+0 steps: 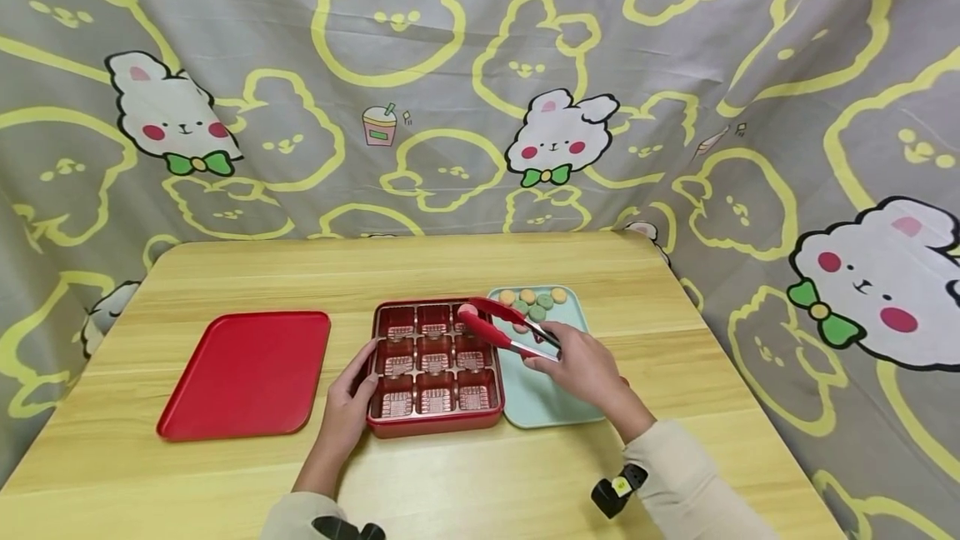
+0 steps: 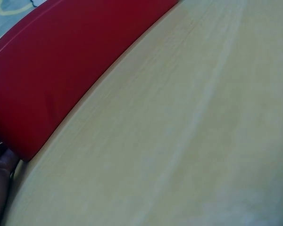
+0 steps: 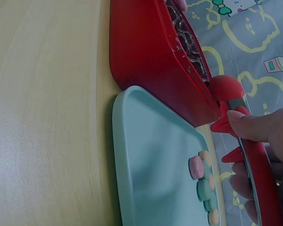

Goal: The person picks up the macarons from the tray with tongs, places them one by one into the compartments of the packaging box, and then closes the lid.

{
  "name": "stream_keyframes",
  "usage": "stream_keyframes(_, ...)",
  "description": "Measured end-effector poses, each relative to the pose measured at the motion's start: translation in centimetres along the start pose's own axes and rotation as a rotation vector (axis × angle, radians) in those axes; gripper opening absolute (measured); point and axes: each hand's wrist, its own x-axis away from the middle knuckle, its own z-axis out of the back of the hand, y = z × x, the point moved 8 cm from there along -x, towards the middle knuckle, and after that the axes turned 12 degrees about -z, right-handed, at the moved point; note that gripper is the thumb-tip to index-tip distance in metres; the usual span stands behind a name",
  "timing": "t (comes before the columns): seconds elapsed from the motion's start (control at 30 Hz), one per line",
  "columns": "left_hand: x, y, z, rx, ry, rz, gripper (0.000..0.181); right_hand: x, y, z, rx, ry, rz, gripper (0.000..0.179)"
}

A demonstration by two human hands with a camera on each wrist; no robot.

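My right hand [image 1: 588, 363] grips a pair of red-tipped tongs [image 1: 510, 332] with metal arms. A pink macaron [image 1: 467, 310] sits between the tong tips, over the back right compartment of a red box [image 1: 438, 425]. The box holds a divider insert [image 1: 435, 354] with several square compartments. My left hand [image 1: 347, 407] rests against the box's left side, its fingers fairly straight and fingertips at the rim. In the left wrist view, the box's red wall [image 2: 61, 70] fills the upper left and part of the hand [image 2: 0, 169] shows at its lower corner.
Right of the box lies a pale blue tray [image 1: 543, 407], its edge close against the box. Several yellow, green and pink macarons [image 1: 537, 313] are gathered at its far end. A red lid-like tray [image 1: 247, 377] lies on the wooden table [image 1: 420, 490] at left. A patterned curtain [image 1: 450, 107] hangs behind.
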Motion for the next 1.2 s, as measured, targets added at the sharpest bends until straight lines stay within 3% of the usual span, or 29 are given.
stream_keyframes(0.5,0.0,0.1,0.5,-0.002,-0.005,0.000,0.048,0.0,0.2,0.5,-0.002,0.010,0.015,0.057)
stream_keyframes(0.77,0.3,0.2,0.4,0.007,-0.009,-0.007,0.048,0.6,2.8,1.5,-0.017,0.011,-0.059,0.061)
stream_keyframes(1.2,0.2,0.3,0.0,0.009,-0.003,-0.024,0.048,1.2,6.2,1.9,0.058,0.022,-0.102,0.065)
